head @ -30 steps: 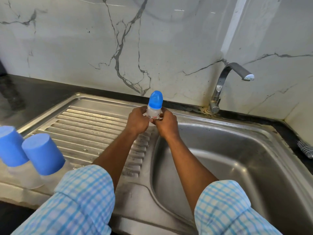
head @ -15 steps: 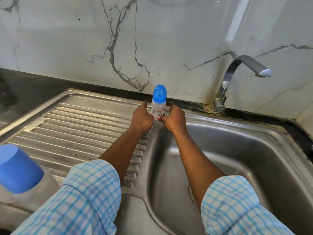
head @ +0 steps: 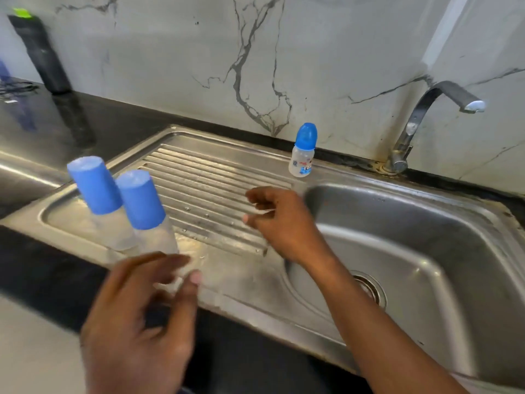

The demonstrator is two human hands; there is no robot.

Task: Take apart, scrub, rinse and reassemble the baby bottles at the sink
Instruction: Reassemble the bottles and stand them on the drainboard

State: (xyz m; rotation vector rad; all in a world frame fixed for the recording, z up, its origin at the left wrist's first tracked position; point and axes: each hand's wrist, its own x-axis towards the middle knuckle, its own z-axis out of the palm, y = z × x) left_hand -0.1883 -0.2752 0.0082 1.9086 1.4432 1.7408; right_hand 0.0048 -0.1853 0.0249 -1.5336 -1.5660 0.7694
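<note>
Head view: a big bottle is reached for at the front left corner of the drainboard (head: pixel 216 177).

The left hand (head: pixel 142 322) is held open with fingers spread, close to the foot of the near big bottle (head: pixel 145 206). It is blurred there, so a touch cannot be told. The right hand (head: pixel 281 220) is loosely curled over the drainboard's right edge, and nothing is held in it. The far big bottle (head: pixel 96 189) is stood just beside the near one. The small bottle (head: pixel 303 150) is stood upright and capped at the back edge, well apart from both hands. To do this well, the clear body should be gripped, not the blue cap, so the bottle beside it is not knocked over. The cap is best twisted off over the basin (head: pixel 412 251).
</note>
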